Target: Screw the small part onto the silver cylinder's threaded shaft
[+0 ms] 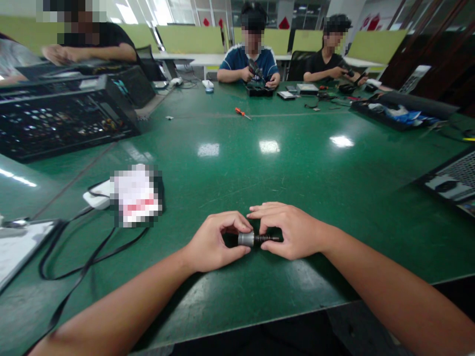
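Observation:
Between the thumb and fingers of my left hand (211, 242) is a short silver metal cylinder (245, 239), lying sideways just above or on the green table. A dark, thin shaft (272, 239) with a coiled or threaded look sticks out from its right end. My right hand (295, 232) pinches near the place where the shaft meets the cylinder, thumb below and index finger above, the other fingers stretched out. Both hands are closed around this one piece. Its exact kind cannot be made out. The cylinder's left end is in shadow inside my left hand.
A badge on a black lanyard (139, 198), a white device (98, 194) and a clipboard (27, 247) lie left. An orange screwdriver (241, 113) lies farther back. Computer cases stand left (67, 113) and right (454, 173). Several people work across the green table (222, 183).

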Action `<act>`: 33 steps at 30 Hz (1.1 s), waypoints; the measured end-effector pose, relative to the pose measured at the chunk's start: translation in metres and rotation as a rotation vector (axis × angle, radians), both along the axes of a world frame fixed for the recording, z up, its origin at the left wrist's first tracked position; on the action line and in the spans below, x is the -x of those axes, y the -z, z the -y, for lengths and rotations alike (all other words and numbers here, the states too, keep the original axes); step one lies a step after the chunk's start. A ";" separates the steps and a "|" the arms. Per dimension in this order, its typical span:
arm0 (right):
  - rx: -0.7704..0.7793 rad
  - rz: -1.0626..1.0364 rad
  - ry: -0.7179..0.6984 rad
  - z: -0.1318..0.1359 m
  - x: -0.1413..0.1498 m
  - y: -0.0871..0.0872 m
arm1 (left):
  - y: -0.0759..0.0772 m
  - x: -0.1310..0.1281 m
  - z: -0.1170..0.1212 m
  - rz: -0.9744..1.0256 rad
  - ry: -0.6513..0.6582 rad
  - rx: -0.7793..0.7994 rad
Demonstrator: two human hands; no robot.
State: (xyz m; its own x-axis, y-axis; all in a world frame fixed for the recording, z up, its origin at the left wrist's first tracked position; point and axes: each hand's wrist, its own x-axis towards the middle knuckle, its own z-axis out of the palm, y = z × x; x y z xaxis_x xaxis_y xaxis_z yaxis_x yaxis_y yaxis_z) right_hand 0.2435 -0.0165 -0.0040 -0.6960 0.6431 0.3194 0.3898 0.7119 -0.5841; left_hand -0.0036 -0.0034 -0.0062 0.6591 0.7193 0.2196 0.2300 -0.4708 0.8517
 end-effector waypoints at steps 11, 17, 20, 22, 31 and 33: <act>0.082 0.099 0.023 -0.003 -0.011 -0.008 | -0.003 0.006 -0.008 -0.011 0.003 -0.057; 0.076 0.106 0.027 -0.004 -0.011 -0.007 | -0.002 0.007 -0.007 -0.008 -0.002 -0.063; 0.069 0.106 0.023 -0.004 -0.011 -0.008 | -0.002 0.007 -0.007 0.005 -0.008 -0.056; 0.065 0.111 0.027 -0.004 -0.012 -0.009 | -0.002 0.007 -0.007 0.012 -0.008 -0.055; 0.075 0.141 0.043 -0.007 -0.015 -0.008 | -0.001 0.008 -0.007 0.008 -0.016 -0.063; 0.073 0.145 0.047 -0.007 -0.016 -0.008 | -0.001 0.008 -0.007 0.009 -0.020 -0.067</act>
State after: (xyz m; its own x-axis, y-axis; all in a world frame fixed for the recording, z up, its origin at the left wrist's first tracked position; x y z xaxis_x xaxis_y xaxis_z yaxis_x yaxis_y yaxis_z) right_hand 0.2592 -0.0093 0.0040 -0.6996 0.6943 0.1690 0.5059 0.6483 -0.5690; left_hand -0.0113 0.0038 -0.0048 0.6423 0.7161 0.2730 0.2328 -0.5218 0.8207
